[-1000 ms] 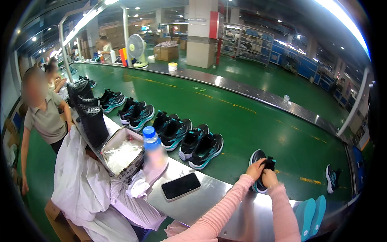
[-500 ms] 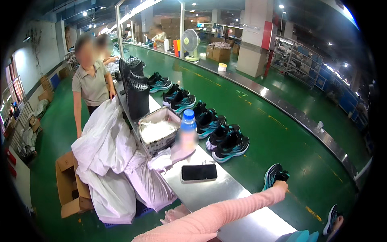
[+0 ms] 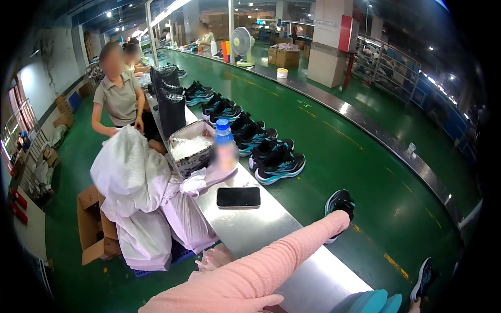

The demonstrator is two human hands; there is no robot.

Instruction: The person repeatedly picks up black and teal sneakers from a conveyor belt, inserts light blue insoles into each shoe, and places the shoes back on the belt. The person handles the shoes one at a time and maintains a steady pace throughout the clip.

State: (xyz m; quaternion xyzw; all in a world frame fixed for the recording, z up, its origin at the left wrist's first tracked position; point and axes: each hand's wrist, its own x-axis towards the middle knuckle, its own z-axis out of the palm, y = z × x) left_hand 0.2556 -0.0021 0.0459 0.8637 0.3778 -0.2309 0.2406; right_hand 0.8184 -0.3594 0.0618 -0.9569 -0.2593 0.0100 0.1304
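Observation:
My left arm, in a pink ribbed sleeve, reaches across the metal bench. At its end my left hand, mostly hidden by the cuff, is closed on a black and teal sneaker standing on the green surface beyond the bench. Low at the right edge, my right hand shows only in part, gripping another black and teal sneaker, tilted with its white sole to the left. Several matching sneakers stand in a row further up, beside the bench. Rounded teal pieces lie at the lower edge.
On the bench lie a black phone, a blue-capped bottle, an open box of white material and tall black holders. White sacks and a carton stand left, near another person. A fan stands farther off.
My view has shifted, so the bench things sit higher and further left. My left hand stays at the same sneaker. The other person has straightened, hands now at the top of the sack.

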